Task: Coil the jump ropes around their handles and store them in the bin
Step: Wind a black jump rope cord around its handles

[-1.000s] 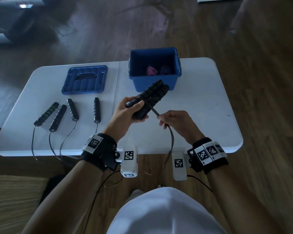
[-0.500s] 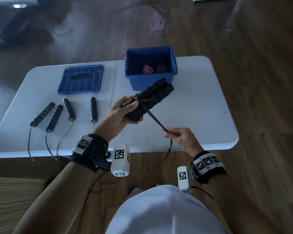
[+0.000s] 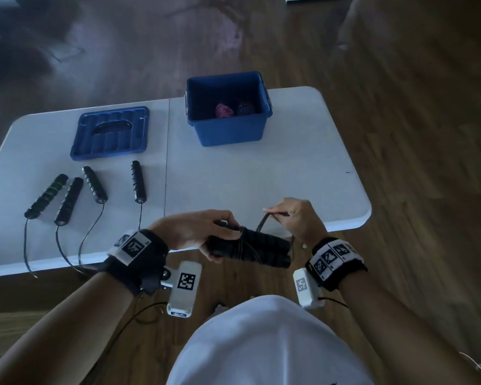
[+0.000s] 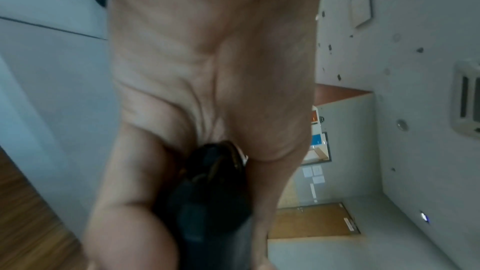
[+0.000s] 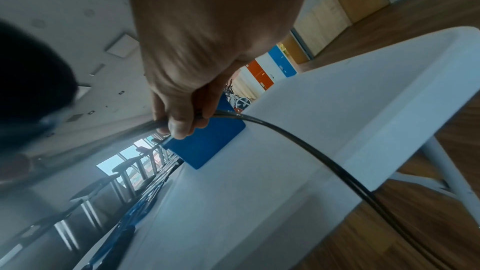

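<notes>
Left hand (image 3: 195,232) clamped on handles (image 3: 250,250), now lowered nearer table (image 3: 261,179) edge; right hand (image 3: 292,215) pinching cord (image 3: 261,225), swung over handles from below. Another wrap going on; bin (image 3: 228,132) later.

A white folding table (image 3: 261,176) stands on what looks like wood flooring (image 3: 400,79).

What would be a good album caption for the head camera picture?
Left hand grips paired black handles while right hand pinches the rope; blue bin waits behind.
</notes>
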